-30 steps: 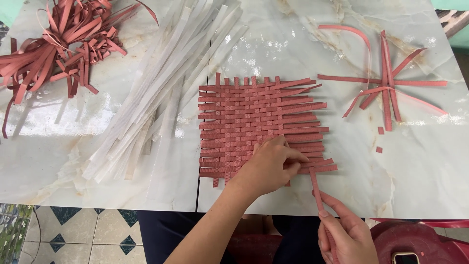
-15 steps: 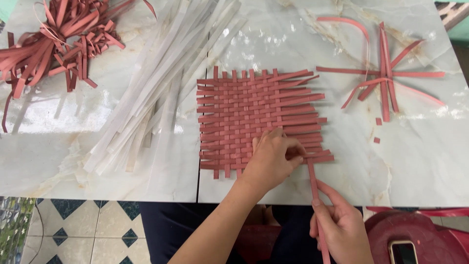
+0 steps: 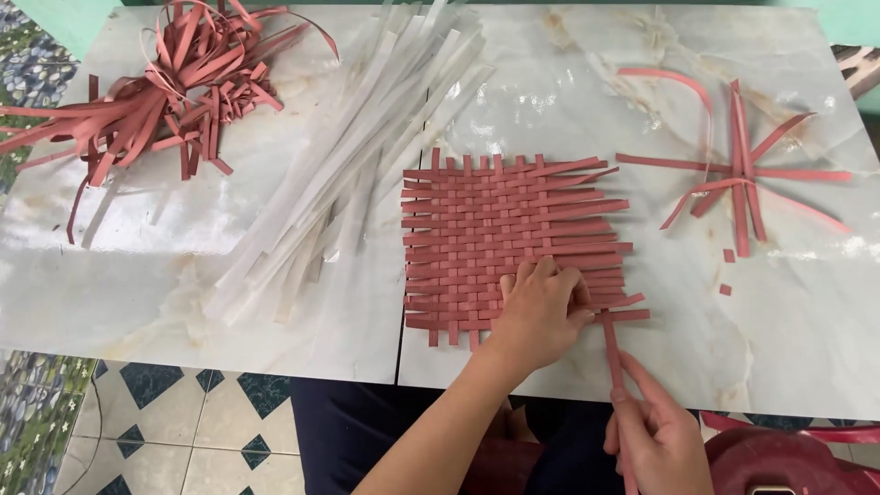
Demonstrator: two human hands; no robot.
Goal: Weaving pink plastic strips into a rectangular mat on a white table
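Note:
A square mat woven from dusty red strips (image 3: 509,234) lies flat on the marble table (image 3: 568,92). My left hand (image 3: 541,310) presses down on the mat's near right corner with its fingers spread on the weave. My right hand (image 3: 655,440) is below the table's front edge and pinches a long red strip (image 3: 610,348) that runs up into the mat's right side beside my left hand. The strip's lower end is hidden behind my right hand.
A tangled heap of red strips (image 3: 174,92) lies at the far left. A bundle of white strips (image 3: 357,156) runs diagonally left of the mat. Loose crossed red strips (image 3: 738,174) lie at the right. A dark red stool (image 3: 779,463) stands under my right hand, above a tiled floor (image 3: 174,431).
The view has shifted slightly. My right hand has slid a little along the strip toward the table edge. My left hand stays pressed on the mat's corner.

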